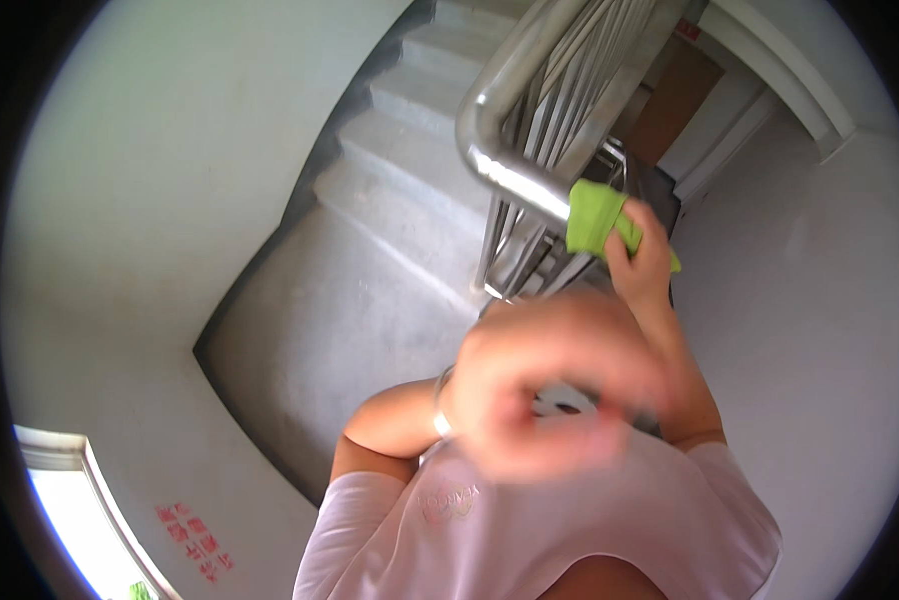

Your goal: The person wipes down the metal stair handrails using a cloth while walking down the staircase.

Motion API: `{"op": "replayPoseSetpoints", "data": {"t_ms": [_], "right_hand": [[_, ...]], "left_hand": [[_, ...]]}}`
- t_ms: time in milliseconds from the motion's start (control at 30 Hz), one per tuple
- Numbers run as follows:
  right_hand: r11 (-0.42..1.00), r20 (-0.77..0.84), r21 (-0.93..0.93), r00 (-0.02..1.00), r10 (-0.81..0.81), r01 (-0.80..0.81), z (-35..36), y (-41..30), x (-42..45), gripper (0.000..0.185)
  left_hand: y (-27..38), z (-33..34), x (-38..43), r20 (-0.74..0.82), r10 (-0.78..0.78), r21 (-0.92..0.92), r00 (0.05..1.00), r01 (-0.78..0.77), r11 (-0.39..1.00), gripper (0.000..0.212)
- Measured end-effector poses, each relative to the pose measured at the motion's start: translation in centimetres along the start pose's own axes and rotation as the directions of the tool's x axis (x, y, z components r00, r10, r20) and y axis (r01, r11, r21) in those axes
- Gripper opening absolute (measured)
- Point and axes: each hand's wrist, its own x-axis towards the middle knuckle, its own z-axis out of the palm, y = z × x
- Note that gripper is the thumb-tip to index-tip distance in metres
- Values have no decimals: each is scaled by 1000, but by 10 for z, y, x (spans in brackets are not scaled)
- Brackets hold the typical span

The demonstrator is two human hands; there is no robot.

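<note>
A bright green cloth (pixel 593 217) is wrapped over the end part of a shiny metal handrail (pixel 521 184). My right hand (pixel 642 251) grips the cloth against the rail, with one end sticking out beyond my fingers. Close to the camera, in front of my chest, my left hand (pixel 521 367) is raised and blurred. Its thumb and fingers are curved with a gap between them, and nothing shows in its hold. A band is around my left wrist. Metal balusters (pixel 562 127) stand beneath the rail, partly hidden by my left hand at their lower end.
Concrete stairs (pixel 419 142) rise on the left from a grey landing (pixel 329 300). Pale walls with a dark skirting band stand around it. A window (pixel 67 517) is at lower left, near red writing on the wall. Beyond the railing is a brown door (pixel 674 101).
</note>
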Motion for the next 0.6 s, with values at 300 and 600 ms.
{"op": "replayPoseSetpoints", "data": {"t_ms": [300,600], "right_hand": [[995,-212,-104,977,-26,4,22,14,-6,24],[989,-256,-83,962,98,-123,23,-2,-13,26]], "left_hand": [[81,19,-39,-188,80,-408,979,-152,900,15],[97,19,-68,-88,124,-539,988,-152,829,30]]}}
